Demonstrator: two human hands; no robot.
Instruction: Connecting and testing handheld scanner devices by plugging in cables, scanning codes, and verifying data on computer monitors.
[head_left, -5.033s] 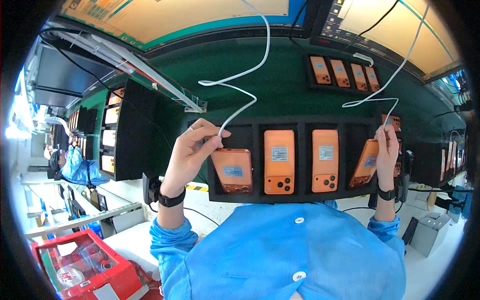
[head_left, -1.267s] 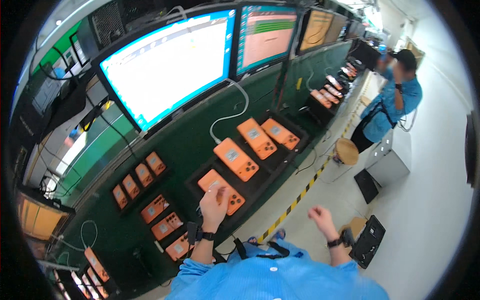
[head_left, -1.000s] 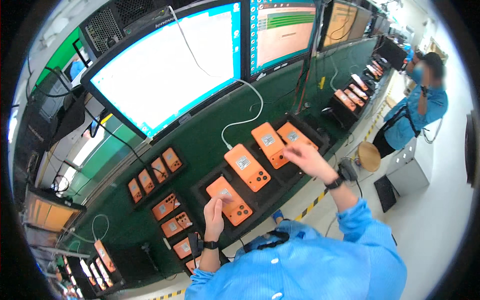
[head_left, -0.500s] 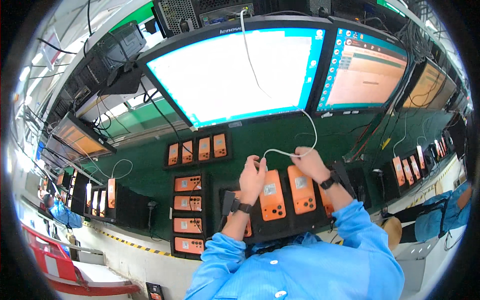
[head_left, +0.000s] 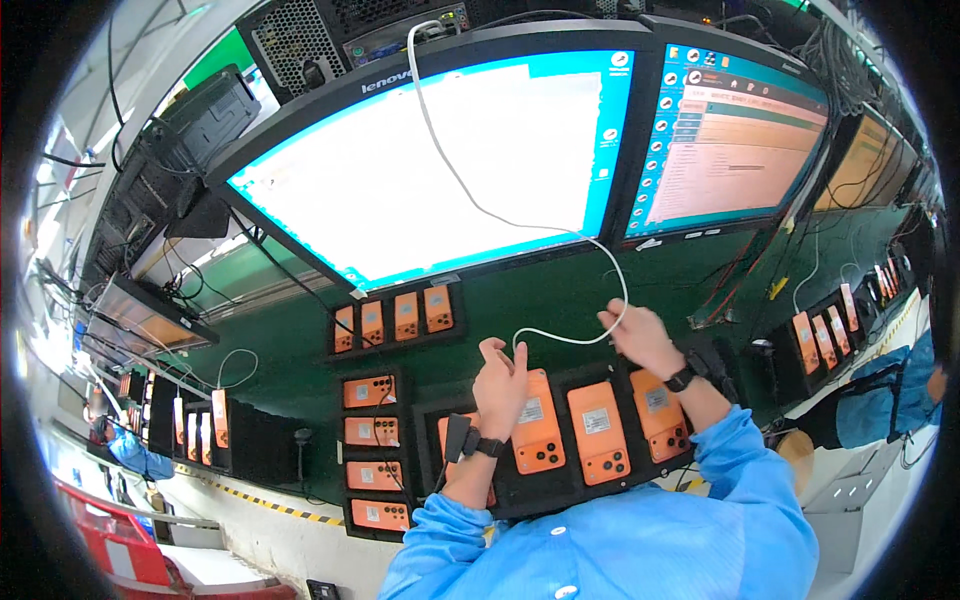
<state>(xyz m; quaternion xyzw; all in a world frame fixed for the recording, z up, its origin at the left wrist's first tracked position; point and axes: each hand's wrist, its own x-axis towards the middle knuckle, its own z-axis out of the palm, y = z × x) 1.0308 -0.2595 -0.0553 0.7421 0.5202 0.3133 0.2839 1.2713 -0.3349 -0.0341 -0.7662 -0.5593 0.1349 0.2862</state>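
From my seat I see my left hand (head_left: 502, 385) raised in front of the green vertical panel (head_left: 560, 300), fingers drawn together and pinching the loose end of a thin white cable (head_left: 470, 200) just above an orange slab-shaped handset (head_left: 535, 425) with a pale label on its back. That handset sits in the black tray (head_left: 560, 490) fixed along the panel's lower edge, second slot from the tray's left end. My palm partly covers the first orange handset (head_left: 455, 440) to its left, so I see only its edge.

My right hand (head_left: 640, 335) is up and to the right, near the tray's upper right corner, fingers curled and pressed on the same white cable where it loops back. I cannot tell whether the thumb closes the pinch fully. From there the cable arcs up across the large bright monitor (head_left: 430, 170) to the dark computer case (head_left: 400, 30) on top.

Below my right wrist lie two more orange handsets, the third (head_left: 598, 435) and the fourth (head_left: 660, 415), side by side in the tray. Both wrists wear black bands, and blue sleeves run down to the picture's lower edge.

Left of the tray, a column of smaller orange handsets (head_left: 372, 450) is mounted on the panel, with a row of four (head_left: 392, 318) above it. A second monitor (head_left: 730, 140) showing a coloured list stands at the panel's upper right. Another person in blue (head_left: 870, 400) stands at the far right edge.
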